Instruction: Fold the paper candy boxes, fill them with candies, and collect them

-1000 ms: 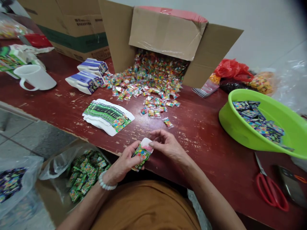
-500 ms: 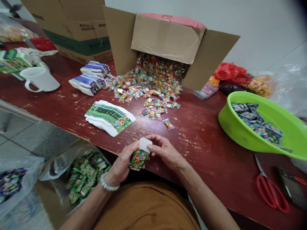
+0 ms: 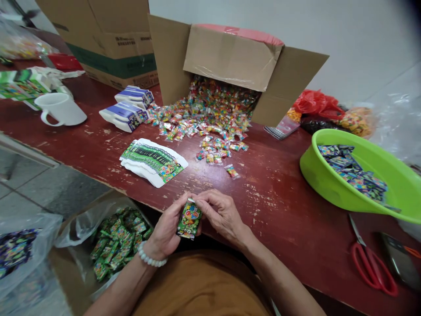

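Observation:
My left hand [image 3: 167, 228] grips a small green printed box [image 3: 188, 220] upright at the near edge of the red table [image 3: 272, 193]. My right hand [image 3: 221, 213] pinches the top of the same box, its fingers pressed on the closed flap. A stack of flat green box blanks [image 3: 151, 161] lies just beyond my hands. Several small candy packets [image 3: 204, 123] spill from a tipped cardboard carton [image 3: 230, 57] at the back. One loose packet [image 3: 232, 171] lies closest to my hands.
A lime green basin [image 3: 329, 180] with blue printed boxes stands at right, red scissors [image 3: 370, 259] in front of it. A white mug [image 3: 61, 109] and blue-white box stacks [image 3: 126, 116] sit at left. Below the table a lined carton [image 3: 116, 239] holds green boxes.
The white flap that stood open on the box is now folded down under my right fingers. Both hands stayed at the table's edge.

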`<action>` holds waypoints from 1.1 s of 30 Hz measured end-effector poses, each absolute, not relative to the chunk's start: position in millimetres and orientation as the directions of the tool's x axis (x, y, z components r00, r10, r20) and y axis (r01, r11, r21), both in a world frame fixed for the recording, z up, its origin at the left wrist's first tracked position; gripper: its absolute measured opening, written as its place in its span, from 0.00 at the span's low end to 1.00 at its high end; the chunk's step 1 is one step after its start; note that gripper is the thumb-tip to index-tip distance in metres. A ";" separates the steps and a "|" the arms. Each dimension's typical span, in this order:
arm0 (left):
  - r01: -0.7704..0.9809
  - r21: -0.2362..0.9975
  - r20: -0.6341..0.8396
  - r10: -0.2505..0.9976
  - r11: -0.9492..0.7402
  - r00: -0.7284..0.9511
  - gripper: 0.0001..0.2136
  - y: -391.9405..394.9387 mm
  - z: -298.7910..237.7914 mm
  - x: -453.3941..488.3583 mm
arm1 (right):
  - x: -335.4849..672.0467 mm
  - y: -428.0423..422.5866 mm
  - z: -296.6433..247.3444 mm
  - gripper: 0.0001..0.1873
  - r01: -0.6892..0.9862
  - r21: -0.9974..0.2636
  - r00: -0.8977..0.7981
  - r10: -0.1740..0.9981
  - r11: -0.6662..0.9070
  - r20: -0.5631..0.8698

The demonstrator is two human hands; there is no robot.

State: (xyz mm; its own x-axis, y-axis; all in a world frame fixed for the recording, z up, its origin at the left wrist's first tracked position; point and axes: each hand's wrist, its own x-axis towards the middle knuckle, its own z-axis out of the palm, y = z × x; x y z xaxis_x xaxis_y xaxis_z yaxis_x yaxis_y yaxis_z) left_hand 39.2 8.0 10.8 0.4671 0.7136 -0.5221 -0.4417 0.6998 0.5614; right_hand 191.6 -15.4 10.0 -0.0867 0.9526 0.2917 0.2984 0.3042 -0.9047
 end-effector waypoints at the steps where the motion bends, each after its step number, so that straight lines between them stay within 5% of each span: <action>1: -0.447 0.553 -0.524 0.710 0.704 0.470 0.07 8.4 11.6 39.0 | 191.0 -15.4 9.5 0.09 0.273 -0.918 -0.086 0.957 0.289 0.276; 5: -0.417 0.588 -0.503 0.716 0.694 0.484 0.12 7.7 11.1 39.2 | 186.8 -11.4 5.6 0.06 0.190 -0.979 -0.018 0.997 0.073 0.071; 9: -0.376 0.678 -0.456 0.763 0.632 0.458 0.22 6.2 8.3 40.3 | 184.6 -3.2 5.6 0.10 -0.083 -0.984 -0.008 0.987 -0.160 -0.160; 13: -0.323 0.757 -0.414 0.800 0.567 0.434 0.25 6.5 7.9 40.6 | 185.0 1.8 5.7 0.12 -0.308 -0.919 -0.051 0.968 -0.247 -0.244; 16: -0.289 0.791 -0.392 0.809 0.539 0.438 0.27 6.7 6.6 40.2 | 184.1 1.3 3.2 0.12 -0.328 -0.914 -0.055 0.971 -0.238 -0.233; 19: -0.273 0.805 -0.392 0.817 0.528 0.423 0.27 7.4 5.0 39.1 | 182.2 -2.5 3.1 0.09 -0.207 -0.966 -0.002 0.987 -0.155 -0.158; 25: -0.400 0.692 -0.467 0.795 0.601 0.388 0.15 13.6 6.6 35.5 | 178.3 -16.8 3.2 0.07 0.172 -0.955 -0.040 0.971 0.241 0.237; 30: -0.509 0.524 -0.546 0.728 0.683 0.415 0.11 18.8 5.5 36.3 | 165.6 -29.4 -11.5 0.47 0.524 -0.748 -0.166 0.911 0.407 0.378; 33: -0.553 0.493 -0.554 0.733 0.671 0.395 0.10 20.9 7.1 38.3 | 159.5 -30.5 -13.8 0.54 0.664 -0.629 -0.202 0.906 0.405 0.371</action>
State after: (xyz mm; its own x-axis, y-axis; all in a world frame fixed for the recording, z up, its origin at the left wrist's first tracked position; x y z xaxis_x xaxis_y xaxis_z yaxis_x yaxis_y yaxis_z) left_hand 38.3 20.9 7.1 0.3947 0.7328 -0.5542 -0.5532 0.6712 0.4935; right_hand 159.5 -30.5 -13.8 -0.2020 0.9064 0.3711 0.6638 0.4053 -0.6286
